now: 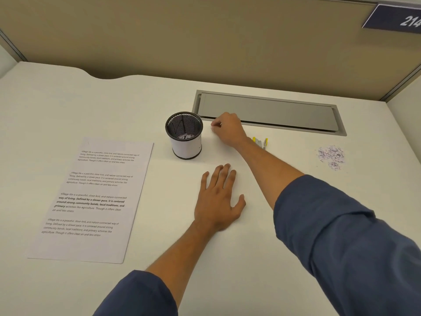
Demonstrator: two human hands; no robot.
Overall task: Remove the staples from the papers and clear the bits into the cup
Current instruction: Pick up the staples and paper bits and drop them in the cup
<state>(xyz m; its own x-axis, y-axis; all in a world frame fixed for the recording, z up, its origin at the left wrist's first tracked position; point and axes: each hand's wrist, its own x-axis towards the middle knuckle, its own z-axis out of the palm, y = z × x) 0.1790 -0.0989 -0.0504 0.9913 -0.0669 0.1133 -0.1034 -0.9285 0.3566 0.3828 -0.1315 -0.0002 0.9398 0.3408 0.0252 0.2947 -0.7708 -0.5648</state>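
Observation:
A black mesh cup (185,135) with a white sleeve stands mid-desk, with dark bits at its bottom. Just right of its rim, my right hand (227,128) has its fingers curled and pinches a small pale bit (213,125) at the fingertips; it is too small to identify. My left hand (218,201) lies flat, fingers spread, on a blank white sheet (182,190) whose edges barely show against the desk. A printed sheet (95,201) lies to the left. A yellow staple remover (260,142) peeks out behind my right forearm.
A pile of shredded paper bits (331,157) lies at the right. A grey cable hatch (268,110) is set into the desk behind the cup. A tan partition wall (205,42) closes off the back, with a numbered sign at the top right.

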